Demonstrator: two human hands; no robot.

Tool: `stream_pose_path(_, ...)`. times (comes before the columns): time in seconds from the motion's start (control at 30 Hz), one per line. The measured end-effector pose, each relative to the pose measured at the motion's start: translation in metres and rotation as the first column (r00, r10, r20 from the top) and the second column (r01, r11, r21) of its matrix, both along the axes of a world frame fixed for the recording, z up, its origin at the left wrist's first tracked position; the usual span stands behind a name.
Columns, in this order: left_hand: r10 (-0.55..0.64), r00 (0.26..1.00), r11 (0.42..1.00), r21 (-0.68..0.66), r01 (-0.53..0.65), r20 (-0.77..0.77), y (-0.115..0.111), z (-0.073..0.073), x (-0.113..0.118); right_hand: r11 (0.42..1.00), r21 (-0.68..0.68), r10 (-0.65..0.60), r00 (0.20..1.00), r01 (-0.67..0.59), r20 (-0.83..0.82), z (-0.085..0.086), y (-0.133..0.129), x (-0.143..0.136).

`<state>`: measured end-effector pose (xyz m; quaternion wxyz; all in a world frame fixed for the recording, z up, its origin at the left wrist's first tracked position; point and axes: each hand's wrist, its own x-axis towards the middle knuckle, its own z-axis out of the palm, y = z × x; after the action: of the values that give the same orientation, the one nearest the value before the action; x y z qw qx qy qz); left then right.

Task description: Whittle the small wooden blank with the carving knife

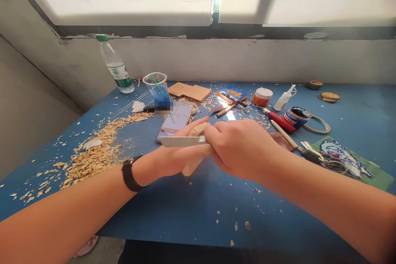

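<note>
My left hand (176,156) is wrapped round a pale piece of wood (192,165), whose lower end shows below the fingers and whose top shows by the thumb side. My right hand (236,142) grips a carving knife; its flat steel blade (181,142) points left across my left hand, and the handle is hidden in the fist. Both hands meet above the front middle of the table. Just behind the blade lies a phone (176,117) with its screen lit. How far the edge touches the wood cannot be made out.
Wood shavings (93,154) are heaped at the left of the blue table (173,214). Behind stand a water bottle (117,68), a plastic cup (157,86) and wooden boards (190,91). To the right are an orange jar (262,96), glue bottle (284,99), open tin (296,118), red-handled tool (280,121) and keys (328,163).
</note>
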<state>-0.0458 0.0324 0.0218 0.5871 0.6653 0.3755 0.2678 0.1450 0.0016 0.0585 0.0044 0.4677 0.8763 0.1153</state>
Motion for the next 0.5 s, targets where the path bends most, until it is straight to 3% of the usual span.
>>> stream_pose_path(0.13,-0.100,0.995,0.982,0.160,0.100,-0.004,0.007,0.004,0.002,0.999,0.028,0.018,0.998,-0.019,0.062,0.010,0.009,-0.002)
stream_pose_path(0.27,-0.141,0.984,0.926,0.339,0.169,-0.104,0.010,0.008,0.003,1.000,0.019,0.020,0.996,-0.022,0.081,0.009,0.013,-0.002)
stream_pose_path(0.5,-0.129,0.971,0.900,0.389,0.199,-0.199,0.011,0.010,0.004,1.000,0.003,0.008,0.998,-0.009,0.060,-0.001,0.010,0.001)
